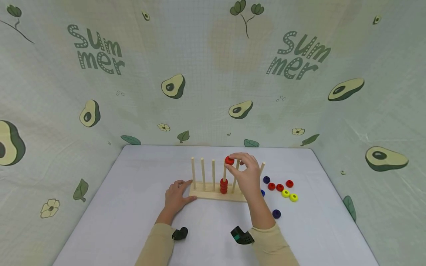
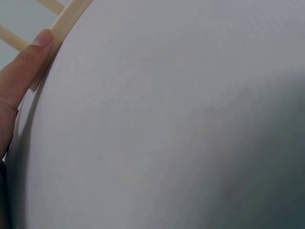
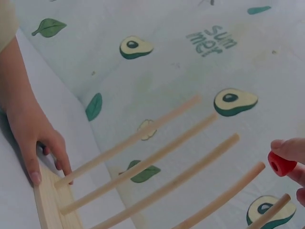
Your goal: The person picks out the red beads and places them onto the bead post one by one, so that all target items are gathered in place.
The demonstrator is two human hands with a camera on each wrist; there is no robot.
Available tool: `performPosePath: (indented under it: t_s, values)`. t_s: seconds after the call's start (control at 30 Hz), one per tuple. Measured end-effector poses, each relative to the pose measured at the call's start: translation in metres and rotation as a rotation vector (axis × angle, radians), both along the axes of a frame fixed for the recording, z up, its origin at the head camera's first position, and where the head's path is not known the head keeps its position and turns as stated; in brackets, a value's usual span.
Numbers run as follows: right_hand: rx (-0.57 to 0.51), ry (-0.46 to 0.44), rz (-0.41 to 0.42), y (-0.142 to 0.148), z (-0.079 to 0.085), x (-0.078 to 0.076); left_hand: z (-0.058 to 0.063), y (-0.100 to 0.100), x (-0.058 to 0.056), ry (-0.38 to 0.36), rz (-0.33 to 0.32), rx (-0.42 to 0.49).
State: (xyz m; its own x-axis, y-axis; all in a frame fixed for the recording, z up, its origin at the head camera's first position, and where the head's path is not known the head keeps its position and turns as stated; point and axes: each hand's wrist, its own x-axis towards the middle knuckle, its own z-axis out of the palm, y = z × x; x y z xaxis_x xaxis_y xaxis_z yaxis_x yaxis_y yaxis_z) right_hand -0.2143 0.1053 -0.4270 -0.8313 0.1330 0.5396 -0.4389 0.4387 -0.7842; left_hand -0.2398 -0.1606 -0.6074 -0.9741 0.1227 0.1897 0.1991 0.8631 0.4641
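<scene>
A wooden peg rack [image 1: 217, 195] with several upright pegs stands on the table. My left hand [image 1: 176, 197] grips its left end, thumb on the front edge and fingers behind; in the left wrist view the thumb [image 2: 33, 57] presses the base. Between thumb and fingertips, my right hand [image 1: 247, 173] pinches a red bead [image 1: 229, 160]. That bead is at the top of a middle peg, whose foot carries a stack of red beads [image 1: 224, 186]. In the right wrist view the held bead [image 3: 281, 164] appears just off a peg's tip. The rack's right end is partly hidden by my right hand.
Right of the rack lie loose beads: several red ones [image 1: 280, 187], two yellow ones [image 1: 293, 197] and some blue ones, one of them [image 1: 276, 214] nearer the front. A patterned cloth [image 1: 206, 122] hangs behind and beside the white table [image 1: 133, 207].
</scene>
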Motion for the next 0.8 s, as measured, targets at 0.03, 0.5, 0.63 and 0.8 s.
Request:
performPosePath:
  t_s: [0.03, 0.5, 0.63, 0.8]
  values:
    - [-0.005, -0.011, -0.006, -0.0008, 0.0006, 0.0000, -0.0002, -0.0002, -0.0001, -0.001, 0.000, -0.001]
    - [-0.014, -0.045, -0.063, -0.0078, 0.0024, -0.0006, -0.0004, -0.0003, -0.0009, 0.004, 0.003, -0.003]
    - [-0.009, -0.050, -0.069, -0.0082, 0.0019, -0.0009, -0.0006, -0.0004, -0.0008, 0.010, 0.001, 0.004]
    - [-0.008, -0.056, -0.070, -0.0094, 0.0021, -0.0014, 0.0001, -0.0008, -0.0003, 0.008, -0.001, -0.003]
